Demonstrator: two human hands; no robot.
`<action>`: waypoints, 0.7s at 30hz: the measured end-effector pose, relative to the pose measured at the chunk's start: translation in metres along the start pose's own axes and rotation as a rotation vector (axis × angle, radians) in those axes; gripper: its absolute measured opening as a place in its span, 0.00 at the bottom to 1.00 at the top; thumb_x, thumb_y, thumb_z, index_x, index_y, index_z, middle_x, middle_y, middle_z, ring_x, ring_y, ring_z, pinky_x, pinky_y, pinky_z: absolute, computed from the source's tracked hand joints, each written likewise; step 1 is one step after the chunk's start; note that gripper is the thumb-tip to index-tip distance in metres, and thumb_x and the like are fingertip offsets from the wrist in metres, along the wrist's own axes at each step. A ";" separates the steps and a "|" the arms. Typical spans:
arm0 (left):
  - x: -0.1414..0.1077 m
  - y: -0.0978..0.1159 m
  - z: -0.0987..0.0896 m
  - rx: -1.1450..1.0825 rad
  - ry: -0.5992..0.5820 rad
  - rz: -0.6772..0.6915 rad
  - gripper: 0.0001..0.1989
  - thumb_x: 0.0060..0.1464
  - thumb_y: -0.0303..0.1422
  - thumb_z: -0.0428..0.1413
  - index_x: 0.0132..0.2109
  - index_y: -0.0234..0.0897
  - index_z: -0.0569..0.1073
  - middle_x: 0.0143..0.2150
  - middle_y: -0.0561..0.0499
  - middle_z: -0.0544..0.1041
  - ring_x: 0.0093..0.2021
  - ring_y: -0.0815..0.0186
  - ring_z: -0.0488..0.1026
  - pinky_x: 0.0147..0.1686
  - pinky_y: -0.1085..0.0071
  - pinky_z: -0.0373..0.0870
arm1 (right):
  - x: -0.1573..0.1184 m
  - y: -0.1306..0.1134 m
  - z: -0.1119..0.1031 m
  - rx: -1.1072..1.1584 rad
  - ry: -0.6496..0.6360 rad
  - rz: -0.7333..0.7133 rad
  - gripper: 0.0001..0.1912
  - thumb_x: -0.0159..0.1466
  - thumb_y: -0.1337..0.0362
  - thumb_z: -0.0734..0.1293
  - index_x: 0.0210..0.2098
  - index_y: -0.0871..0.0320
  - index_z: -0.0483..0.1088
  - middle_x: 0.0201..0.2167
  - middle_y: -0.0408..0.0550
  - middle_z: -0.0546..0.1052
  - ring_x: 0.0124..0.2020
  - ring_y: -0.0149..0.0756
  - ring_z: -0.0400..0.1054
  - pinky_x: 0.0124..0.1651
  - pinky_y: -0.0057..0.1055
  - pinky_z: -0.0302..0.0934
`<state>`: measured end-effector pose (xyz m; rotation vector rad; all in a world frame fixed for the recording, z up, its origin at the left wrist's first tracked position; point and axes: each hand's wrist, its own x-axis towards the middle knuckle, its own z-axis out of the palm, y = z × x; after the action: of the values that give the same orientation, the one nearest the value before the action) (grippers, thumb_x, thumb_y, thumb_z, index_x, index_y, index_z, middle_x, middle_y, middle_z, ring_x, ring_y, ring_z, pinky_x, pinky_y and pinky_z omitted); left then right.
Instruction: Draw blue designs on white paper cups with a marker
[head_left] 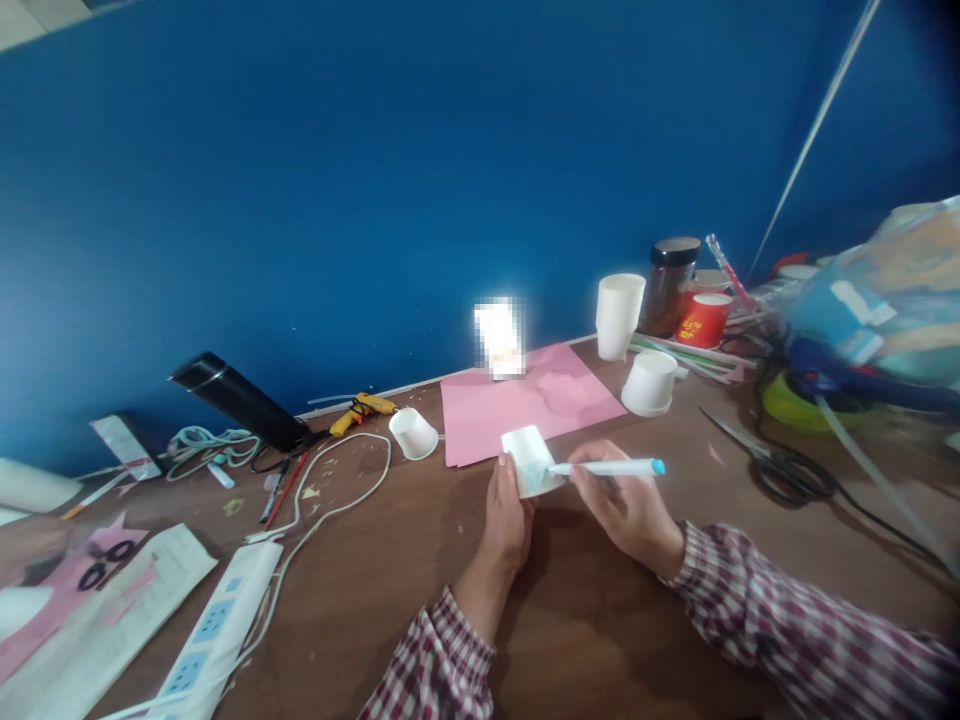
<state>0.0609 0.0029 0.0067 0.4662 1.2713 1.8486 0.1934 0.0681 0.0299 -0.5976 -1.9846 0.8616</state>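
A white paper cup [527,452] with light blue marks on its side is held over the table by my left hand [508,512], whose fingers wrap round it. My right hand [622,508] grips a white marker [615,467] with a light blue end cap. The marker's tip meets the coloured side of the cup or is very close to it. Pink paper sheets [487,415] lie just beyond the cup. Another white paper cup [414,434] rests to the left, and a further white cup [649,383] stands upside down to the right.
Scissors [787,475] lie at the right, near a stack of white cups [620,315], a dark jar [670,285] and a red cup [703,320]. A bright blurred device [501,338] leans at the wall. Leftward are a glue gun [361,411], a power strip [217,630] and another person's hand [30,550].
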 end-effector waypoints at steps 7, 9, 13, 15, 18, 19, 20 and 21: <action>-0.003 0.005 0.004 -0.072 -0.047 -0.044 0.21 0.55 0.50 0.53 0.36 0.35 0.71 0.33 0.50 0.75 0.33 0.67 0.69 0.32 0.71 0.64 | -0.001 0.001 0.000 0.012 0.009 0.001 0.04 0.67 0.64 0.61 0.37 0.56 0.66 0.30 0.45 0.73 0.29 0.32 0.67 0.28 0.26 0.62; -0.002 0.005 0.005 -0.085 -0.063 -0.038 0.19 0.56 0.49 0.52 0.33 0.35 0.70 0.31 0.51 0.73 0.32 0.68 0.68 0.31 0.72 0.63 | -0.001 0.000 0.000 0.011 0.003 0.003 0.04 0.67 0.64 0.61 0.37 0.57 0.66 0.29 0.45 0.72 0.27 0.32 0.66 0.27 0.26 0.61; -0.001 0.003 0.002 -0.110 -0.060 -0.029 0.18 0.57 0.48 0.52 0.33 0.36 0.70 0.30 0.52 0.72 0.32 0.68 0.67 0.33 0.72 0.64 | 0.000 -0.004 -0.002 -0.005 -0.013 -0.017 0.05 0.67 0.65 0.60 0.35 0.57 0.65 0.28 0.44 0.70 0.27 0.31 0.65 0.28 0.26 0.60; 0.000 0.002 0.001 -0.144 -0.059 -0.030 0.18 0.57 0.48 0.52 0.35 0.36 0.70 0.30 0.52 0.71 0.31 0.69 0.66 0.34 0.72 0.65 | 0.000 -0.005 -0.003 -0.003 -0.036 -0.023 0.05 0.67 0.66 0.60 0.34 0.57 0.65 0.26 0.42 0.69 0.24 0.30 0.63 0.26 0.26 0.59; 0.001 0.000 0.000 -0.178 -0.081 -0.020 0.17 0.58 0.47 0.51 0.38 0.36 0.70 0.31 0.53 0.70 0.30 0.70 0.65 0.35 0.73 0.64 | -0.001 -0.004 -0.003 0.028 -0.058 -0.008 0.05 0.67 0.66 0.60 0.33 0.57 0.65 0.23 0.40 0.66 0.21 0.28 0.59 0.22 0.25 0.55; 0.000 0.000 0.000 -0.180 -0.081 -0.022 0.17 0.58 0.47 0.51 0.38 0.36 0.70 0.31 0.54 0.70 0.29 0.71 0.64 0.34 0.73 0.64 | -0.001 -0.003 -0.003 0.033 -0.055 -0.005 0.05 0.67 0.66 0.60 0.34 0.57 0.65 0.24 0.40 0.66 0.21 0.28 0.59 0.22 0.24 0.55; 0.000 0.000 0.000 -0.176 -0.077 -0.029 0.18 0.58 0.47 0.51 0.39 0.36 0.70 0.31 0.54 0.70 0.29 0.71 0.64 0.33 0.74 0.64 | -0.001 -0.003 -0.002 0.037 -0.044 -0.007 0.05 0.67 0.66 0.60 0.34 0.57 0.65 0.24 0.41 0.67 0.22 0.28 0.60 0.22 0.24 0.56; 0.000 0.000 -0.001 -0.170 -0.069 -0.037 0.18 0.58 0.48 0.51 0.40 0.36 0.70 0.31 0.54 0.69 0.28 0.71 0.63 0.32 0.74 0.64 | -0.001 -0.003 -0.002 0.042 -0.030 -0.009 0.05 0.67 0.66 0.60 0.34 0.57 0.65 0.26 0.42 0.68 0.23 0.28 0.61 0.23 0.24 0.57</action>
<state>0.0606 0.0022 0.0069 0.4079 1.0596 1.8750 0.1953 0.0666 0.0323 -0.5548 -1.9900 0.9092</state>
